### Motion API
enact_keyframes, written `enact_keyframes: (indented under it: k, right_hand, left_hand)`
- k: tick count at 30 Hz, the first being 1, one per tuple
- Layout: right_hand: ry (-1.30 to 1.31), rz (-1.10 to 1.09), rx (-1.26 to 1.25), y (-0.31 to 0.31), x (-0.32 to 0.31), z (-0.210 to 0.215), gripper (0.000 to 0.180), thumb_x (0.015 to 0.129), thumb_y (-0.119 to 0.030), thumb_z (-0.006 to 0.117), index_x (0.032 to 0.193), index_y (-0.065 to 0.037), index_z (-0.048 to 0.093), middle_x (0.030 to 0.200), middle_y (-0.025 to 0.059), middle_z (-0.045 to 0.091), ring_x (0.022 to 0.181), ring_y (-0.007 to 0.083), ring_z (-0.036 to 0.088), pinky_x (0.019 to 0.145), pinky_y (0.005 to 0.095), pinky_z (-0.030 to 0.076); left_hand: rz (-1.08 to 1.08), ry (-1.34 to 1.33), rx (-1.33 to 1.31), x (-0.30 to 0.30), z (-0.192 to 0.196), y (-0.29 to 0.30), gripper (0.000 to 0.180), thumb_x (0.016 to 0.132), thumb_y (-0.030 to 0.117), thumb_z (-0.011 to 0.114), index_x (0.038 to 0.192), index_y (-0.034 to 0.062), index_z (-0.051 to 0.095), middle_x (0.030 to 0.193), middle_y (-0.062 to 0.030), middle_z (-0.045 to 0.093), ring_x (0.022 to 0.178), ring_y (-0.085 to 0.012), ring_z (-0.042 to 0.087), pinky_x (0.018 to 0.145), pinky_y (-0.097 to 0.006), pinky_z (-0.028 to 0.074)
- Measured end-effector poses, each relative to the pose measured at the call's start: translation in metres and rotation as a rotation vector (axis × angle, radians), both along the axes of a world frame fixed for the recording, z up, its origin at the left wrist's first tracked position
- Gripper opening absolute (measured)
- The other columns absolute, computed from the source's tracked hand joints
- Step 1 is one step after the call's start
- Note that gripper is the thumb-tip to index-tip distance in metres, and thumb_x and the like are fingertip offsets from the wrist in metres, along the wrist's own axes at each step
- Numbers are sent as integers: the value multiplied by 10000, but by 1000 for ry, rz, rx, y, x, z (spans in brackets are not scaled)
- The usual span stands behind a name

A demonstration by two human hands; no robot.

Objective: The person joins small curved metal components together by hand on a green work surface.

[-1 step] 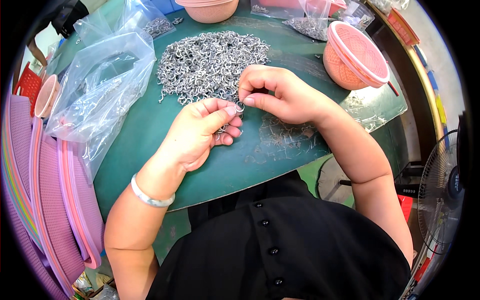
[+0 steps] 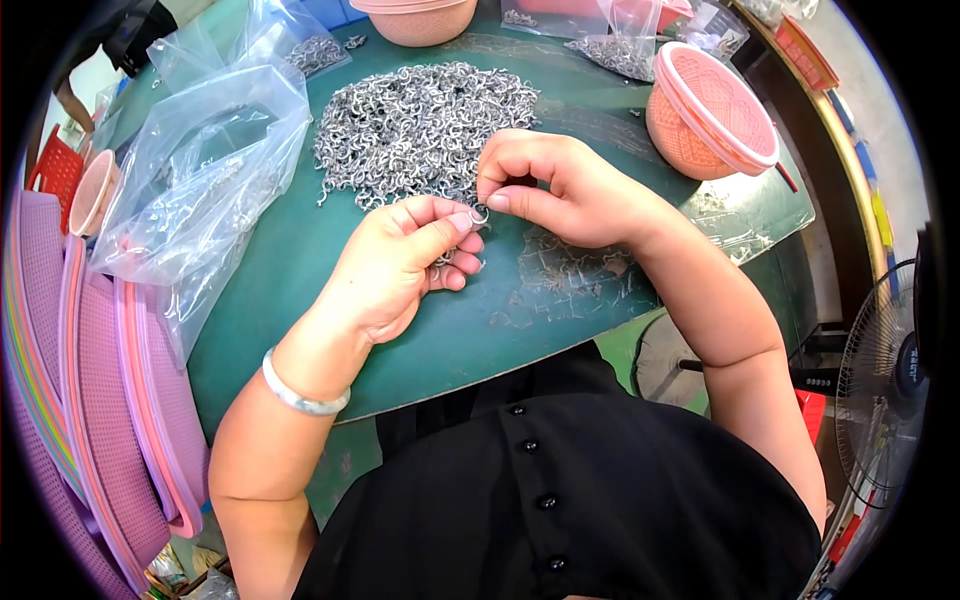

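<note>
A heap of small silver-grey curved metal pieces, like open rings or hooks (image 2: pixel 430 125), lies on the green table in front of me. At its near edge my left hand (image 2: pixel 405 255) pinches one small metal ring (image 2: pixel 479 216) between thumb and forefinger. More of these pieces (image 2: pixel 443 259) show under its curled lower fingers. My right hand (image 2: pixel 540 190) meets it from the right, thumb and forefinger pressed together at the ring's upper end. Whatever sits between those right fingertips is too small to make out.
The green table (image 2: pixel 300 350) curves around my front. Clear plastic bags (image 2: pixel 215 170) lie at left, and a bag of metal pieces (image 2: pixel 615 55) lies far right. Pink baskets (image 2: pixel 700 120) stand on the table. Purple baskets (image 2: pixel 110 380) are stacked at left; a fan (image 2: pixel 880 370) stands right.
</note>
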State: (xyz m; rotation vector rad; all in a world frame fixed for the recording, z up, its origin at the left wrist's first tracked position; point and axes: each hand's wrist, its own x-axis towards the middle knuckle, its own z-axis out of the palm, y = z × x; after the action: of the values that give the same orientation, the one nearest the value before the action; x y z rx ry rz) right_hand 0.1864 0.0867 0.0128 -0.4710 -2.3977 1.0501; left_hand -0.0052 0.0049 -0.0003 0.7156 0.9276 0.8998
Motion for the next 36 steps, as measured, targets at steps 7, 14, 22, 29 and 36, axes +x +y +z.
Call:
enact_keyframes:
  k: [7,14,22,29,36]
  right_hand:
    - [103,30,226,-3,-3,1,123,719,-55,637,817,-13,577,781,85,543,718,239,545,640,314,447]
    - [134,8,141,0,-1,0,99,723,4,613,821,2,596,800,89,566,735,230,572,655,294,458]
    - [176,36,13,3,-1,-2,87,761,7,598,847,4,596,801,57,574,755,159,556,678,268,447]
    - [189,16,104,0,-5,-4,98,762,-12,608,860,-5,604,801,76,585,748,189,577,660,281,458]
    - [169,-126,129,-4,-8,-4,96,743,-27,622,837,-21,611,778,87,582,728,227,581,640,301,467]
  left_hand:
    - [59,30,15,2,1,-1,145,858,133,587,932,8,586,795,-52,616,676,-108,591,587,-212,473]
    - [42,-29,30,2,2,-2,161,866,118,569,969,-1,601,815,-63,626,681,-109,596,594,-214,484]
    - [43,-71,1,2,5,-2,168,882,108,513,963,-18,587,794,-69,601,662,-129,560,571,-230,456]
    - [8,-126,-10,0,5,-1,169,869,157,561,931,5,600,764,-48,596,649,-111,571,554,-205,455]
    - [83,-35,5,-5,4,2,144,849,199,603,817,61,582,727,-21,574,615,-95,541,530,-207,435]
